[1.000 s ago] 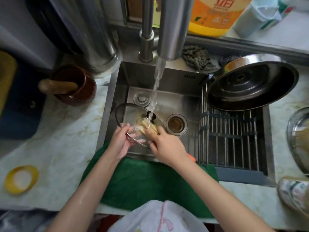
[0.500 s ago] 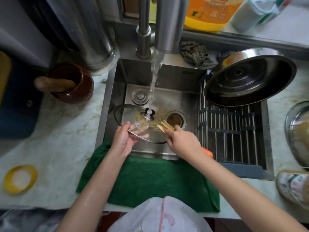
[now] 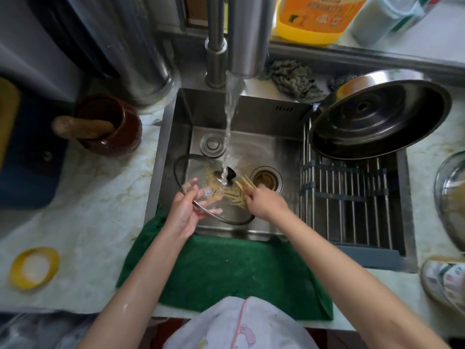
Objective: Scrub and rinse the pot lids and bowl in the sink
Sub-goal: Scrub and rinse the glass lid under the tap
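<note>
1. A green towel (image 3: 226, 268) is lying over the near edge of the sink (image 3: 241, 114), and both forearms are passing above it.
2. The left hand (image 3: 185, 210) is gripping the glass lid (image 3: 198, 172) by its near-left rim. The thumb is lying on top, and the fingers are curling underneath and showing through the glass.
3. The glass lid is being held tilted inside the basin, clear of the sink floor and just left of the drain (image 3: 266, 178).
4. The right hand (image 3: 266, 204) is clasping a bamboo brush (image 3: 245, 184), with its fingers wrapped tightly round the bundle. The pale splints are lying against the lid beside its dark knob (image 3: 229, 174); which face of the glass they are meeting cannot be told.
5. A water stream (image 3: 230, 127) is falling from the faucet (image 3: 247, 34) and striking the lid at the knob.
6. A drying rack (image 3: 352, 197) is spanning the right part of the sink. A steel lid (image 3: 377, 117) is leaning on its far end, with its hollow side facing the camera.
7. A detergent bottle (image 3: 312, 18) is standing on the ledge behind the faucet.
</note>
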